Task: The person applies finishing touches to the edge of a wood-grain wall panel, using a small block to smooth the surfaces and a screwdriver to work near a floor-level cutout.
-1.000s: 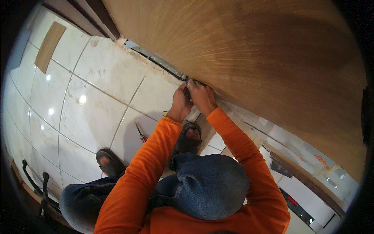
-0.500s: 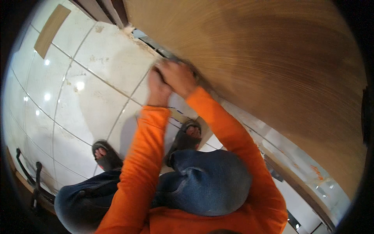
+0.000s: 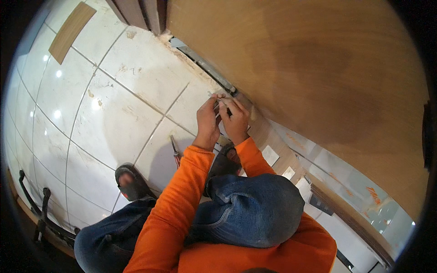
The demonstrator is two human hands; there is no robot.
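My left hand (image 3: pixel 208 123) and my right hand (image 3: pixel 236 117) are together just in front of the lower edge of a large wooden panel (image 3: pixel 296 59). The fingers of both are bent into a pinch around something small, pale and thin, mostly hidden by the fingertips; its kind I cannot make out. Beyond the fingertips, a grey metal strip (image 3: pixel 205 66) runs along the panel's foot. On the tiles left of my hands lies a screwdriver (image 3: pixel 175 152) with a red and dark handle, partly behind my left sleeve.
My sandalled left foot (image 3: pixel 132 182) rests on white floor tiles (image 3: pixel 127 91). A wood-coloured board (image 3: pixel 73 32) lies at the far left. Black curved metal legs (image 3: pixel 43 214) stand at the lower left. Small pale scraps (image 3: pixel 268 155) lie to the right, near the panel.
Both hands have drawn back from the panel's lower edge toward me, uncovering more of the metal strip. The screwdriver on the floor now shows. My view has shifted slightly.
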